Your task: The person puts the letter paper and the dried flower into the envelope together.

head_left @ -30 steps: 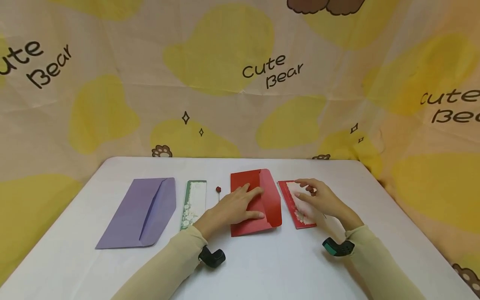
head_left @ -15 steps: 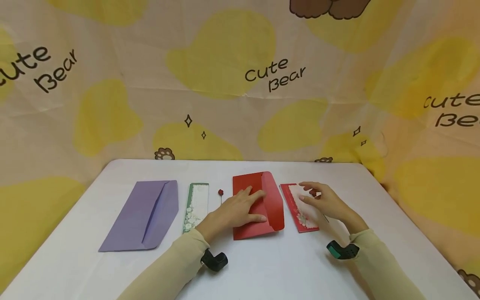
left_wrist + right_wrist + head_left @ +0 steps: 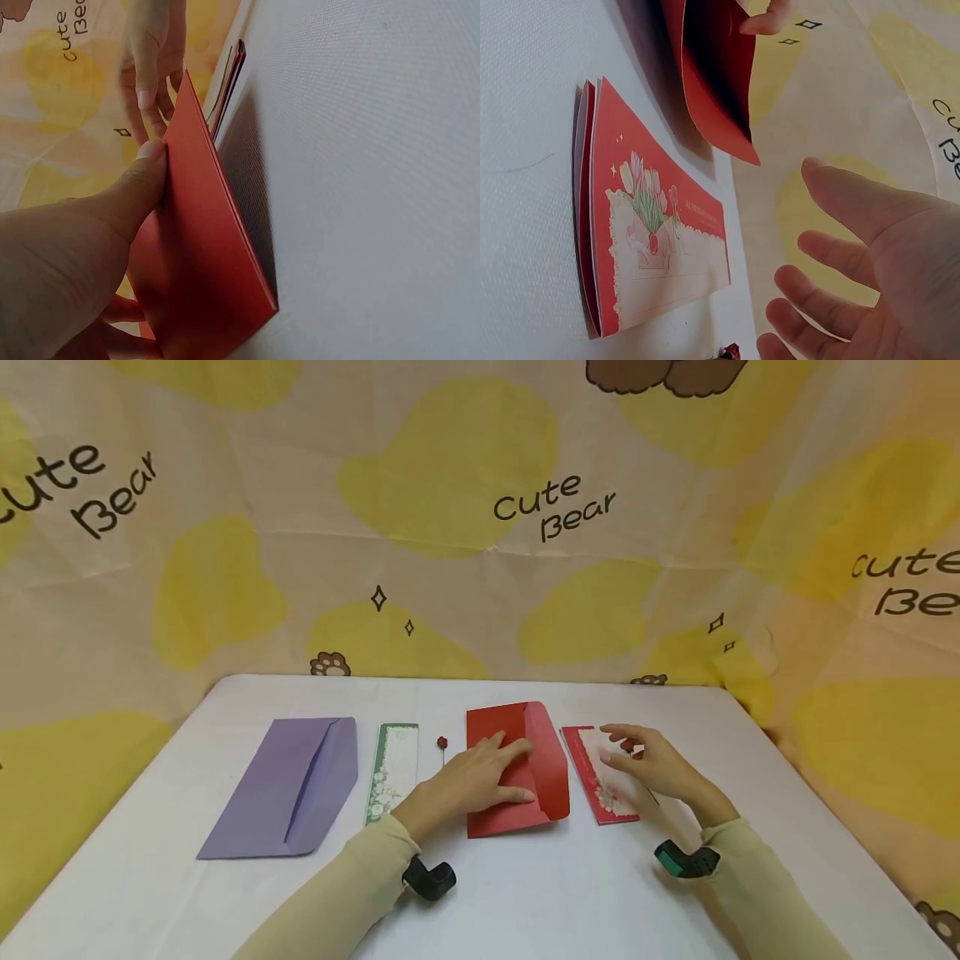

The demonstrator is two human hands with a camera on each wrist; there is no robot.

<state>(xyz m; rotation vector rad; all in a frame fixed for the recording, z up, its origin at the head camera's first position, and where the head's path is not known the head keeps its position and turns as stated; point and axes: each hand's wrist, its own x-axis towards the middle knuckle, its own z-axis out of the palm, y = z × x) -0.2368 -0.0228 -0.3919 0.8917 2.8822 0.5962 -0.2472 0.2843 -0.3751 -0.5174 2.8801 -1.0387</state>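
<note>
A red envelope (image 3: pixel 496 816) lies at the middle of the table, its flap turned to the right. My left hand (image 3: pixel 465 777) rests on it with fingers spread; in the left wrist view the thumb touches the envelope. From the right wrist, a dark gap shows under the envelope's raised flap, with one left fingertip beside it. My right hand (image 3: pixel 656 766) hovers over a folded red card (image 3: pixel 641 262) with tulips, fingers loosely bent and holding nothing. Partly hidden behind those fingers is a small red rose on a thin stem, its head (image 3: pixel 731 351) showing low in the right wrist view.
A purple envelope (image 3: pixel 262 793) lies at the left, flap to the right. Beside it is a green-bordered floral card (image 3: pixel 397 760), partly covered by the left forearm. Another small red rose (image 3: pixel 442 743) lies between that card and the red envelope. A printed cloth hangs behind the table.
</note>
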